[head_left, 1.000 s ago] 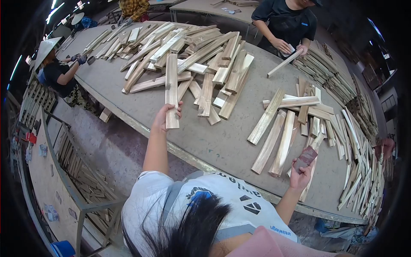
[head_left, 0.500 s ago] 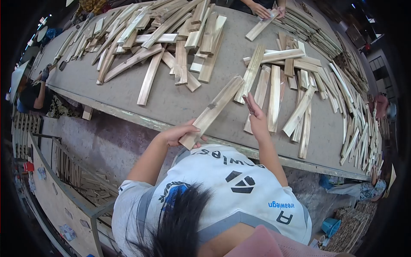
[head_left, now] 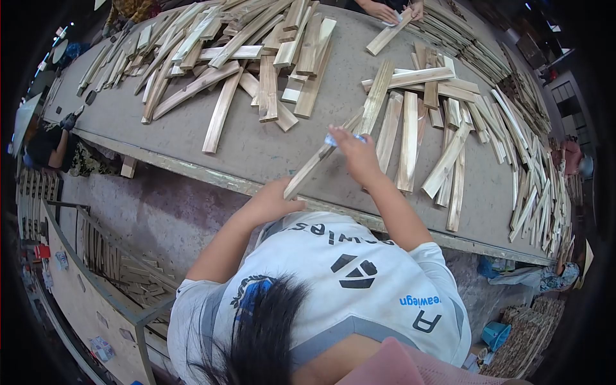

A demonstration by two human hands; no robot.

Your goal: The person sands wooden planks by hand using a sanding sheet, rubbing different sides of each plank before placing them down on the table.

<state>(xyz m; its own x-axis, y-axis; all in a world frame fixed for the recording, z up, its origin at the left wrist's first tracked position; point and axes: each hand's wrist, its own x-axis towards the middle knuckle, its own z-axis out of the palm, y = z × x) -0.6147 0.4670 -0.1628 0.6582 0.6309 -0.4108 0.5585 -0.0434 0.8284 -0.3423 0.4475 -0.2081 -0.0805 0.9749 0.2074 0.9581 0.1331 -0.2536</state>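
A narrow wooden slat (head_left: 312,168) is tilted up on its edge, slanting away from my body over the near edge of the table. My left hand (head_left: 274,200) is closed round its near end, with the fingertips partly hidden. Higher up the slat, my right hand (head_left: 360,157) is closed on a small white sheet with blue marks (head_left: 332,139) and presses it against the wood. Whether the sheet is paper or cloth I cannot tell. Just beyond the slat's far end lies another slat (head_left: 377,96), with more slats (head_left: 408,144) to the right of my right hand.
A big pile of slats (head_left: 221,54) covers the table's far left, and further heaps (head_left: 529,186) lie at the right. Across the table, another person's hands (head_left: 385,13) hold a slat. A person with a dark glove (head_left: 68,120) is at the left end. A wooden-sided bin (head_left: 96,289) stands lower left.
The slat has turned from its broad face onto its edge. My right hand has moved left from beside the slat and closed over it with the white sheet.
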